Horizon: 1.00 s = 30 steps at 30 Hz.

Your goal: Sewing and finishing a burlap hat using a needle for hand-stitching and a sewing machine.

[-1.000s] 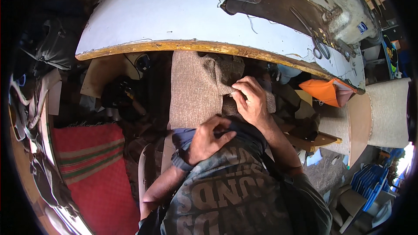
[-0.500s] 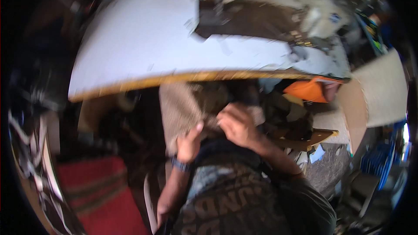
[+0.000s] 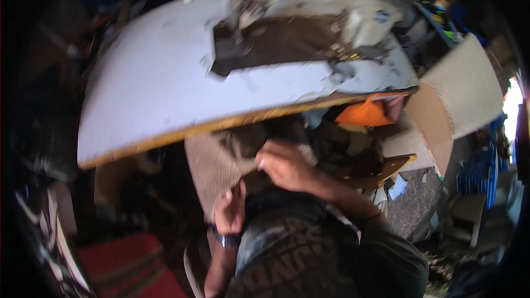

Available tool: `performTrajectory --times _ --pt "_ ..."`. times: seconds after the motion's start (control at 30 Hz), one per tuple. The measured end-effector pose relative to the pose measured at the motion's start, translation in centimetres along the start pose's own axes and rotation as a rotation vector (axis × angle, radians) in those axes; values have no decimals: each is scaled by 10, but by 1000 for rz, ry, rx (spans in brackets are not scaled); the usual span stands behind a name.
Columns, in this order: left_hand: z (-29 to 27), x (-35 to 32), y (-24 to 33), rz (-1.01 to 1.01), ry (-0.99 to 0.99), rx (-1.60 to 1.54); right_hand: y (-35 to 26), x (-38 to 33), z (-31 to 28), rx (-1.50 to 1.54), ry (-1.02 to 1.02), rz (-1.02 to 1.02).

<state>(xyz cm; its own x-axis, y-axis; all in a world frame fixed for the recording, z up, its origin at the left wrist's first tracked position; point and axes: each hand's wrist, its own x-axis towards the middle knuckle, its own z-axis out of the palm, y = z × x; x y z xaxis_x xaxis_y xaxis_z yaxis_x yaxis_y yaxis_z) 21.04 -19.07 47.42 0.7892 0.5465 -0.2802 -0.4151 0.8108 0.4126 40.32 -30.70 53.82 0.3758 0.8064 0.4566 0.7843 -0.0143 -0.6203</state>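
A piece of brown woven cloth (image 3: 207,168) lies over my lap, below the near edge of the table. My right hand (image 3: 286,166) is closed, thumb and fingers pinching a raised edge of this cloth. Lower and to the left, my left hand (image 3: 229,211) is beside the cloth with thumb and forefinger slightly apart and pointing up. I see nothing held in it, though blur softens the fingertips. A dark band circles the left wrist.
A sewing machine (image 3: 309,0) stands on the white table (image 3: 149,83), whose wooden edge crosses just beyond my hands. An orange cloth item (image 3: 364,111) hangs under its right end. Beige panels (image 3: 461,88) and blue stacked chairs (image 3: 477,179) are at right; a red striped cloth (image 3: 127,262) is at lower left.
My view has shifted, so the table and machine appear further left and tilted. My left hand has drawn down from the cloth near the right hand. The right hand keeps its pinch.
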Motion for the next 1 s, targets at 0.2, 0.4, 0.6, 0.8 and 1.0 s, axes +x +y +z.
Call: performTrajectory --times 0.2,0.4,0.6,0.8,1.0 --pt "-4 -5 23 66 34 6 -2 46 -8 -53 89 -77" --pt "-17 -43 45 701 26 1339 -11 60 2 252 -76 -17" --pt "52 12 99 1201 201 1755 -14 71 19 469 -264 169" --pt "40 33 120 265 -191 994 -13 91 20 566 -311 300" --pt "32 43 119 171 -54 756 -13 93 16 678 -483 340"
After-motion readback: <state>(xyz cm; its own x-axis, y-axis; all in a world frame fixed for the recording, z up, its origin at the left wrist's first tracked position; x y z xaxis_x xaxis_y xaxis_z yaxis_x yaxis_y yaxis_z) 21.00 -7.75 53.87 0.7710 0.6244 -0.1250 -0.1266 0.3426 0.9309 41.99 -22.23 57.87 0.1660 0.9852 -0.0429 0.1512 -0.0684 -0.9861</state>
